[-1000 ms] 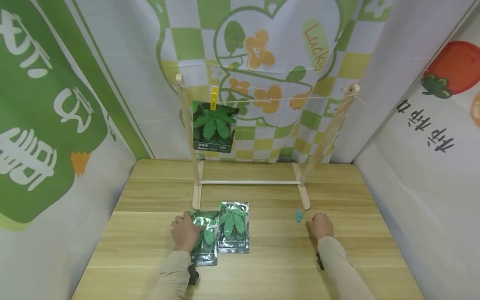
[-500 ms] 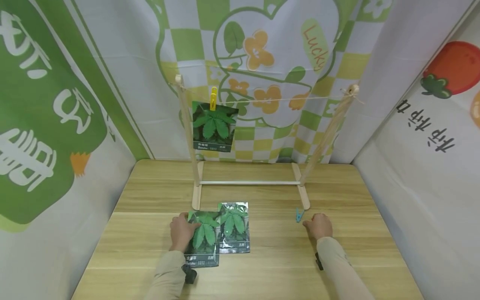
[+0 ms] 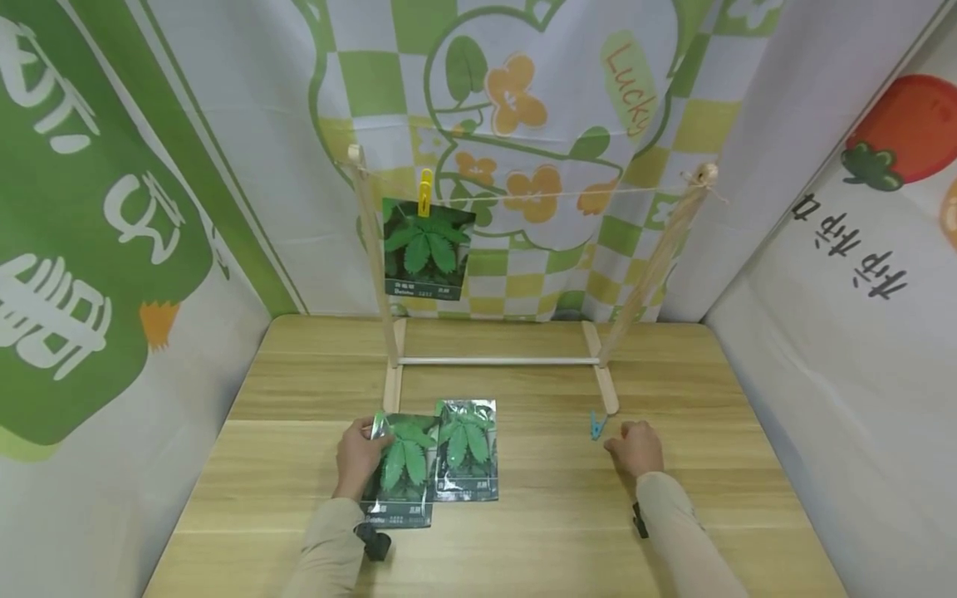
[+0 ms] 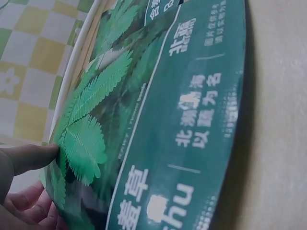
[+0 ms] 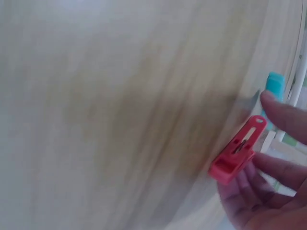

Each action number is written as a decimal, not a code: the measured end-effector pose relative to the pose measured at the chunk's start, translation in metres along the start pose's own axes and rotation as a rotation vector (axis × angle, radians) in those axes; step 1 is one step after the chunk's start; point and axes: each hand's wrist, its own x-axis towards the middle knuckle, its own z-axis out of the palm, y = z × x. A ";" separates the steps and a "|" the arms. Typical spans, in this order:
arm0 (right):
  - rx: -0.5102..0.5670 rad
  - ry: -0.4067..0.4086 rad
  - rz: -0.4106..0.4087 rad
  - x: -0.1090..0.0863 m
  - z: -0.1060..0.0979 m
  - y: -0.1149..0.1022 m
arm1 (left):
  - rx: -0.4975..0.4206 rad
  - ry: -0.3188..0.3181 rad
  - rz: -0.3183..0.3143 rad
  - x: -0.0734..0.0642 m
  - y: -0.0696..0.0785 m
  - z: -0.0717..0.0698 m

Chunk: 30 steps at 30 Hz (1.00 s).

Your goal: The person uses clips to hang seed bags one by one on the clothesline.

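Note:
My left hand (image 3: 357,458) pinches a glossy green seed packet (image 3: 404,470) by its left edge, thumb on the front and fingers behind. In the left wrist view, the packet's (image 4: 158,124) lower edge stands slightly off the table. A second seed packet (image 3: 467,453) lies just right of it. At the right, my right hand (image 3: 637,448) has its fingers curled about a red clothespin (image 5: 238,151); the head view hides this clothespin. Close to the thumb sits a blue clothespin (image 3: 596,426) on the table.
A wooden rack (image 3: 650,274) stands at the back with a string (image 3: 553,196) across its posts. From it hangs another seed packet (image 3: 427,249), held by a yellow clothespin (image 3: 424,193). A patterned curtain (image 3: 523,100) is behind.
The packet in my left hand has tilted up from the table and shifted slightly left with the hand. My right hand has hardly moved.

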 end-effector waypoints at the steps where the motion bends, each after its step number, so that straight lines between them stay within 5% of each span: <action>1: 0.001 0.002 -0.010 0.000 0.000 0.001 | -0.005 -0.002 -0.003 0.000 0.000 0.000; 8: 0.011 0.039 -0.030 -0.004 0.000 0.003 | -0.048 0.008 -0.013 0.000 -0.002 -0.002; 20: -0.004 0.109 -0.006 -0.002 0.007 0.007 | -0.273 -0.030 -0.149 -0.001 -0.007 -0.010; 30: 0.154 0.009 0.074 -0.004 -0.002 0.006 | -0.333 -0.044 -0.189 0.002 -0.006 -0.017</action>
